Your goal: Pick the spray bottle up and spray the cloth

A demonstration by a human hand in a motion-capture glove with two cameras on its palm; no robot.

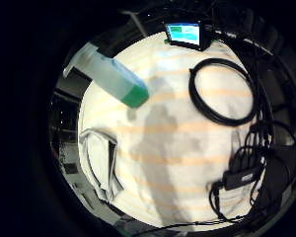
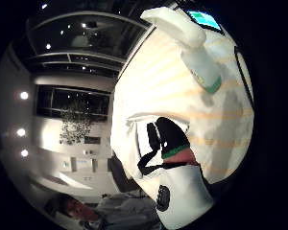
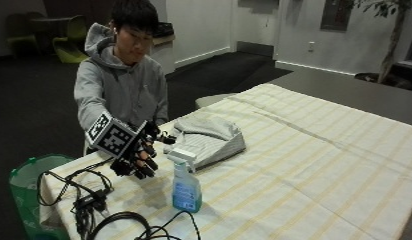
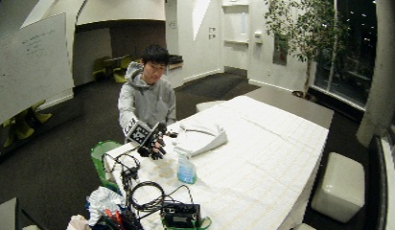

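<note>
A clear spray bottle [image 3: 186, 185] with blue liquid and a white trigger head stands upright on the striped tablecloth [image 3: 306, 155] near the table's front edge. My gloved right hand [image 3: 136, 156] hovers just to the bottle's left, a little apart from it, with fingers hanging relaxed and holding nothing. A folded grey-white cloth [image 3: 207, 137] lies just behind the bottle. From the palm, the bottle [image 1: 113, 79] stands beside the cloth [image 1: 101, 163]. The thumb side palm view has the bottle [image 2: 192, 48] and a gloved fingertip [image 2: 170, 136].
Black cables and a coiled loop [image 3: 119, 220] lie on the table's left end, with an adapter [image 1: 241, 175] and a small screen [image 1: 187, 34]. A green bin [image 3: 26, 180] stands by the corner. The tablecloth stretches to the right.
</note>
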